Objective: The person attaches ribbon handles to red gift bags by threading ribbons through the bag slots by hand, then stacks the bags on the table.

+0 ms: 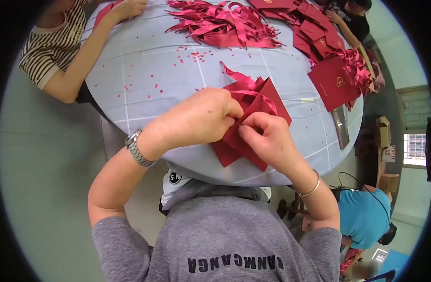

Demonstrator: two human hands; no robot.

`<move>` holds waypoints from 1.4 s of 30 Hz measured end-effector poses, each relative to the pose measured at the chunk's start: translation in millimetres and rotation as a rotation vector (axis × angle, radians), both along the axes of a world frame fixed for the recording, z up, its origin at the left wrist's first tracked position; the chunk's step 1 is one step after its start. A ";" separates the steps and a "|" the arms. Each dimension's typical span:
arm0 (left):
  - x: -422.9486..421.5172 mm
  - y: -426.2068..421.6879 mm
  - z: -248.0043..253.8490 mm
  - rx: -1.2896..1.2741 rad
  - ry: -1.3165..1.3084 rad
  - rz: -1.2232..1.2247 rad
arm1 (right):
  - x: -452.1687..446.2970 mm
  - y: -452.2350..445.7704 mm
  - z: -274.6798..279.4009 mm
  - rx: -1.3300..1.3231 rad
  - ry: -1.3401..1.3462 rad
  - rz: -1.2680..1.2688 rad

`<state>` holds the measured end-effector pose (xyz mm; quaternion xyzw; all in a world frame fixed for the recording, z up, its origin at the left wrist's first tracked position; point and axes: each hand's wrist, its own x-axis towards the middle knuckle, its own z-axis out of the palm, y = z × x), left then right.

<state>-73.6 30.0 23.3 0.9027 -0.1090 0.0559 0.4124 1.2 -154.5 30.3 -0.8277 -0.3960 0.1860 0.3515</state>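
Covering the table, a pale grey-blue cloth (173, 70) with thin white lines shows slight creases and carries a scatter of small, round red discs (195, 56). Smooth, glossy ribbons (225, 28), deep pink-red, form a loose, tangled pile toward the far side; flat, stiff red bags (335, 84) overlap at the right, the nearest marked with gold print. A thin, dark, rectangular phone (340, 128) lies just beside them. The work item, a red paper bag (235, 145), is located at the near side of the table, between and beneath the two hands. The left hand (211, 115), with a metal-link watch (139, 148) at its wrist, is curled, fingers bent in at the bag's opening; from my position I cannot tell what its fingertips grip. The right hand (269, 138) pinches the bag near its upper edge, thumb toward forefinger; whether ribbon is caught in the same grip, I cannot tell. The bag is matt, deep red and sharply creased, with angled panels and pointed corners; a single ribbon (243, 80) extends from its far side.
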 end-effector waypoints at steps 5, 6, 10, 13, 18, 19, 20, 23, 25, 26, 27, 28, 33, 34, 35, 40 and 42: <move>4.6 2.7 -6.4 0.104 -0.004 -0.024 | -2.5 -6.0 -1.8 0.057 -0.310 0.124; 3.7 3.7 -7.5 0.129 -0.035 -0.006 | -2.3 -11.1 -0.2 0.058 -0.311 0.116; 1.2 9.1 -16.1 0.083 -0.092 0.022 | 2.1 -30.7 14.6 -0.049 -0.702 0.263; 0.4 12.7 -18.1 0.046 -0.062 0.030 | 10.8 -41.0 18.6 0.136 -0.732 0.252; -3.4 11.3 -18.2 0.009 0.014 0.068 | 28.8 -55.1 4.3 0.174 0.192 -0.314; -3.5 11.4 -19.4 0.008 0.015 0.066 | 30.2 -50.9 4.0 0.132 0.316 -0.301; -3.8 11.5 -21.3 0.009 0.004 0.069 | 32.0 -46.5 3.6 0.132 0.317 -0.302; -4.9 11.4 -24.4 0.011 -0.023 0.078 | 39.8 -42.4 -9.2 0.027 0.532 -0.193; -6.3 11.1 -24.8 0.008 -0.037 0.091 | 39.3 -41.9 -9.2 0.209 0.736 -0.157; -6.8 10.7 -25.0 0.005 -0.035 0.100 | 38.4 -41.4 -9.4 0.392 0.938 -0.126; -7.4 10.6 -25.4 0.002 -0.032 0.107 | 36.7 -40.1 -12.9 0.389 0.941 -0.123; -7.5 10.7 -26.2 0.001 -0.031 0.109 | 34.3 -38.3 -19.4 0.510 0.994 -0.143; -8.1 11.2 -27.4 -0.004 -0.004 0.096 | 30.8 -38.2 -31.1 0.675 1.096 -0.225; -8.3 11.3 -26.7 -0.004 -0.001 0.098 | 31.4 -41.0 -33.5 0.714 1.118 -0.249; -8.3 11.3 -25.7 -0.003 0.006 0.100 | 31.6 -42.8 -34.9 0.753 1.138 -0.274; -8.2 11.0 -23.4 -0.013 0.061 0.106 | 33.3 -47.4 -37.2 0.733 1.090 -0.266; -8.8 11.5 -24.3 -0.009 0.033 0.101 | 35.5 -49.1 -37.4 0.729 1.095 -0.224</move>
